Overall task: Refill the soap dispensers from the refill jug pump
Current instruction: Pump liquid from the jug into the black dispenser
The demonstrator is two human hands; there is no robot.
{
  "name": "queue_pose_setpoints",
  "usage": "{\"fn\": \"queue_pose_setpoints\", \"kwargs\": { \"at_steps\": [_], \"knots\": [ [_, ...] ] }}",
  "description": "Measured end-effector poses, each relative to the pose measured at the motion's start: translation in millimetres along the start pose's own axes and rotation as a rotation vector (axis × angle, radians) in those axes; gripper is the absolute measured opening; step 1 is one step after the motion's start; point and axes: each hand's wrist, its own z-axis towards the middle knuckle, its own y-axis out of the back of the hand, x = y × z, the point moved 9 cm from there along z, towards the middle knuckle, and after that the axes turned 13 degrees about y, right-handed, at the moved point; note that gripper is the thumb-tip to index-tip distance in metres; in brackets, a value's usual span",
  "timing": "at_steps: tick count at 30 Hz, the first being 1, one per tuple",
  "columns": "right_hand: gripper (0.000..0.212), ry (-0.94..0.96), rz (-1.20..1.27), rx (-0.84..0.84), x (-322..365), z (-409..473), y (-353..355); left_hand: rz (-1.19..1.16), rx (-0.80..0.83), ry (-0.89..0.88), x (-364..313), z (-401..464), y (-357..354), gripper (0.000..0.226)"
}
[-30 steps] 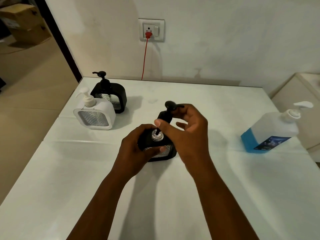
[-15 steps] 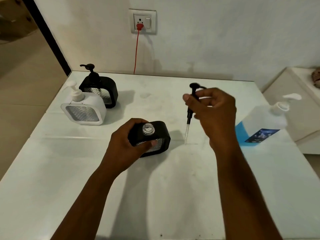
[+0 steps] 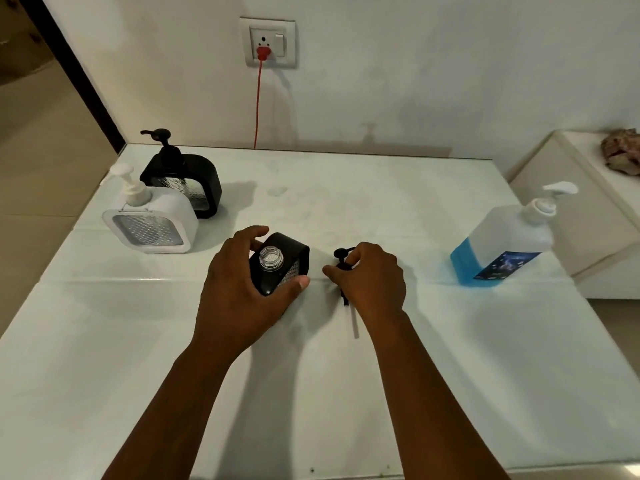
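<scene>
A black soap dispenser (image 3: 289, 259) stands at the table's middle, its clear threaded neck uncapped. My left hand (image 3: 239, 292) grips its body from the left. Just right of it, my right hand (image 3: 372, 280) holds the removed black pump head (image 3: 341, 256) low at the table, its clear tube lying towards me. The refill jug (image 3: 505, 244), with blue liquid at its bottom and a white pump, stands at the right. A white dispenser (image 3: 152, 220) and a second black dispenser (image 3: 187, 178), both capped, stand at the left.
The white table (image 3: 346, 393) runs up to a wall with a socket (image 3: 270, 43) and a red cable. A pale cabinet (image 3: 588, 188) stands to the right of the table. Open floor lies past the table's left edge.
My right hand lifted the pump head out of the black dispenser, carried it right, then lowered it to the table. My left hand kept its grip on the dispenser.
</scene>
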Motion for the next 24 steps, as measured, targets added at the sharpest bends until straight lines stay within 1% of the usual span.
{"fn": "queue_pose_setpoints", "kwargs": {
  "at_steps": [3,5,7,11,14,15,16,17,18,21,22,24],
  "knots": [
    [0.053,0.012,-0.04,-0.013,6,-3,18,-0.003,0.002,0.015,-3,-1,3,0.1],
    [0.054,0.051,-0.068,-0.114,18,-3,54,-0.005,-0.004,0.013,-6,-4,6,0.099],
    [0.052,0.119,-0.046,-0.304,34,-7,106,-0.015,-0.001,0.018,-7,-5,7,0.096],
    [0.045,0.217,-0.005,-0.821,51,-40,220,-0.067,-0.013,0.0,-12,-6,11,0.091],
    [0.049,0.174,0.004,-1.17,27,-64,257,-0.104,-0.028,-0.026,-15,-5,15,0.086],
    [0.054,0.127,-0.002,-1.249,13,-68,259,-0.11,-0.026,-0.035,-15,-4,16,0.085],
    [0.064,0.053,0.003,-1.293,-3,-71,256,-0.116,-0.021,-0.045,-16,-3,16,0.084],
    [0.075,-0.038,0.022,-1.295,-21,-71,250,-0.13,-0.017,-0.051,-16,-3,16,0.083],
    [0.087,-0.123,0.054,-1.259,-39,-69,239,-0.149,-0.021,-0.054,-16,-2,18,0.08],
    [0.114,-0.269,0.157,-1.036,-83,-54,198,-0.212,-0.021,-0.086,-23,-1,24,0.065],
    [0.119,-0.295,0.19,-0.956,-93,-48,183,-0.238,-0.018,-0.101,-26,-1,27,0.061],
    [0.122,-0.33,0.22,-0.842,-108,-40,163,-0.278,-0.008,-0.135,-32,-1,28,0.058]
  ]
}}
